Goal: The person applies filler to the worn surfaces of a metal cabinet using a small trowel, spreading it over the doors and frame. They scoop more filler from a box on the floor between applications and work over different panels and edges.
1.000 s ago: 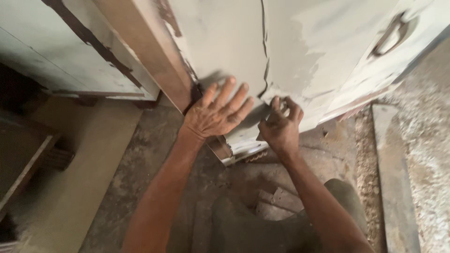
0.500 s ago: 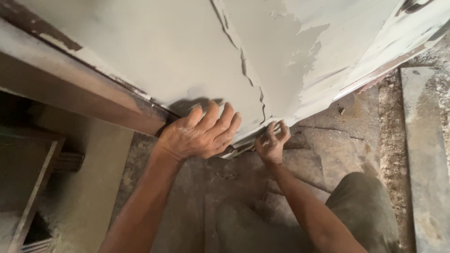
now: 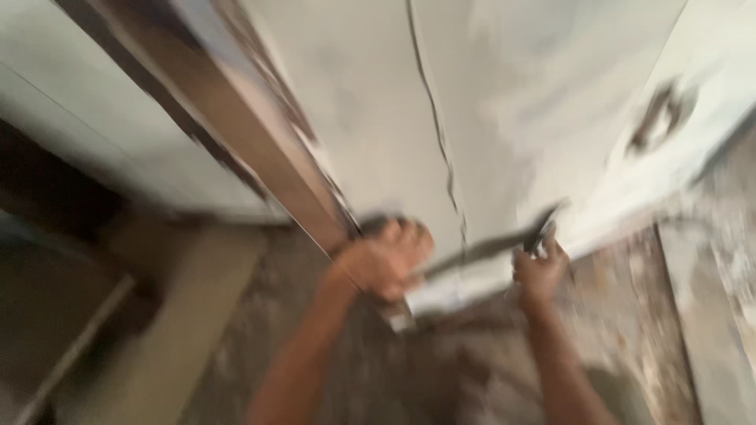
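Observation:
The view is heavily motion-blurred. A large white-coated panel (image 3: 504, 118) with a thin crack running down it leans over the floor. My left hand (image 3: 386, 260) rests at the panel's lower edge beside a brown wooden frame piece (image 3: 260, 149). Its fingers look curled, but the blur hides whether they grip the edge. My right hand (image 3: 539, 271) is closed around a small dark tool (image 3: 543, 228), held against the panel's lower part. A grey streak runs between my two hands.
A dark metal handle (image 3: 657, 118) sits on the panel at the upper right. The dusty concrete floor (image 3: 614, 330) lies below, with a pale plank (image 3: 713, 315) at the right. A beige board (image 3: 181, 330) and dark wooden pieces lie at the left.
My left hand has gone from flat and spread on the panel to curled at its lower edge. My right hand has moved right along the edge. The camera swung, so the view blurred.

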Demonstrator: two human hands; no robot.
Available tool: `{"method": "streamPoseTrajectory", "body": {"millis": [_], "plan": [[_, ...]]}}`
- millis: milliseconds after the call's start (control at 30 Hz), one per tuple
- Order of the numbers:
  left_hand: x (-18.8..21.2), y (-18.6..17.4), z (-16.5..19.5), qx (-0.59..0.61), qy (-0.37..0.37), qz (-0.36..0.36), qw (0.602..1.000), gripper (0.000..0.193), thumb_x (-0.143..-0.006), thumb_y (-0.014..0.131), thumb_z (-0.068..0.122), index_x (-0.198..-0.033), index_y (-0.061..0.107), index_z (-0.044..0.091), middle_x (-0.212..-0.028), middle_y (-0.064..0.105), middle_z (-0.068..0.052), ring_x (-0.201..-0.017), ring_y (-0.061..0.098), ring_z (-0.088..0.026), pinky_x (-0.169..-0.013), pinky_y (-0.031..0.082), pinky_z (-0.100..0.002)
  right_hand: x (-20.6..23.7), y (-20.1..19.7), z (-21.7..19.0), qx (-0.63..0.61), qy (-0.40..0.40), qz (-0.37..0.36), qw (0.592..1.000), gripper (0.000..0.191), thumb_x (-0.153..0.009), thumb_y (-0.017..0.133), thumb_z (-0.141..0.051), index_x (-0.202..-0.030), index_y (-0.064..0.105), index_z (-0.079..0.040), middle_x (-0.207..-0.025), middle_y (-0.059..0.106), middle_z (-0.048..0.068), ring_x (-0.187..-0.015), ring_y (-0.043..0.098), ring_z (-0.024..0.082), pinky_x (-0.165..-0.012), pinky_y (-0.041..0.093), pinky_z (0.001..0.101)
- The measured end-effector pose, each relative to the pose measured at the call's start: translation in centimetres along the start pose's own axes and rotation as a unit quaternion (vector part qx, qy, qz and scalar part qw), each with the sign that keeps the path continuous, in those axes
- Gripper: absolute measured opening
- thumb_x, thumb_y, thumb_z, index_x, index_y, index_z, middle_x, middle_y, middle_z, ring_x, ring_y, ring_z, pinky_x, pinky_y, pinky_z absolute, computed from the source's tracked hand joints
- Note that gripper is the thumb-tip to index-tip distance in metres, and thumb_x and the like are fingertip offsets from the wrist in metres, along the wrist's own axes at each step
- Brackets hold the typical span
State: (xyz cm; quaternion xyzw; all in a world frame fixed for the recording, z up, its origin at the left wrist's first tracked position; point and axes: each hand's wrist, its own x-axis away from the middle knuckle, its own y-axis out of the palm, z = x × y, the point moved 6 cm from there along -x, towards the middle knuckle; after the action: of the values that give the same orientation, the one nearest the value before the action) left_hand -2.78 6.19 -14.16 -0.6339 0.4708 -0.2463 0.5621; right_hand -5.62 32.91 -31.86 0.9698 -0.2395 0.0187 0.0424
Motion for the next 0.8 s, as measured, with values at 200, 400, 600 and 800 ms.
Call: {"method": "streamPoseTrajectory", "body": {"millis": [200, 400, 600, 800], "plan": [[0.1, -1.3, 1.0, -0.200, 0.063, 0.095, 0.973, 0.070, -0.095, 0.057, 0.059, -0.145, 0.053, 0.010, -0.145, 0.051, -0.008, -0.135, 0.046, -0.031, -0.108, 0.035, -0.046, 8.7, 0.6, -30.9, 0.411, -0.542, 0.204, 0.704, 0.080, -0.059, 0.064, 0.009, -0.138, 0.064, -0.005, -0.139, 0.054, 0.024, -0.126, 0.052, 0.034, -0.093, 0.056, 0.0489], [0.6, -0.7, 1.2, -0.258, 0.049, 0.096, 0.960, 0.063, -0.100, 0.048, 0.060, -0.145, 0.046, 0.015, -0.144, 0.047, -0.006, -0.132, 0.040, -0.028, -0.106, 0.030, -0.043, 12.4, 8.6, -49.3, 0.342, -0.663, 0.117, 0.656, 0.074, -0.076, 0.059, 0.006, -0.138, 0.073, -0.031, -0.146, 0.056, 0.014, -0.128, 0.047, 0.048, -0.086, 0.057, 0.0530], [-0.6, 3.0, -0.5, -0.239, 0.048, 0.036, 0.969, 0.071, -0.102, 0.036, 0.064, -0.155, 0.034, 0.017, -0.156, 0.037, -0.009, -0.135, 0.044, -0.032, -0.109, 0.034, -0.047, 15.9, 11.0, -54.5, 0.324, -0.761, 0.166, 0.537, 0.058, -0.078, 0.062, 0.006, -0.126, 0.076, -0.023, -0.143, 0.058, 0.014, -0.125, 0.050, 0.043, -0.066, 0.059, 0.0435], [0.7, 2.1, -0.1, -0.174, 0.019, 0.138, 0.975, 0.070, -0.099, 0.039, 0.072, -0.154, 0.040, 0.028, -0.159, 0.039, -0.005, -0.139, 0.043, -0.031, -0.104, 0.039, -0.053, 13.6, 9.3, -46.9, 0.429, -0.695, 0.064, 0.574, 0.064, -0.084, 0.062, 0.007, -0.134, 0.078, -0.028, -0.140, 0.064, 0.001, -0.120, 0.055, 0.031, -0.064, 0.057, 0.0447]]}}
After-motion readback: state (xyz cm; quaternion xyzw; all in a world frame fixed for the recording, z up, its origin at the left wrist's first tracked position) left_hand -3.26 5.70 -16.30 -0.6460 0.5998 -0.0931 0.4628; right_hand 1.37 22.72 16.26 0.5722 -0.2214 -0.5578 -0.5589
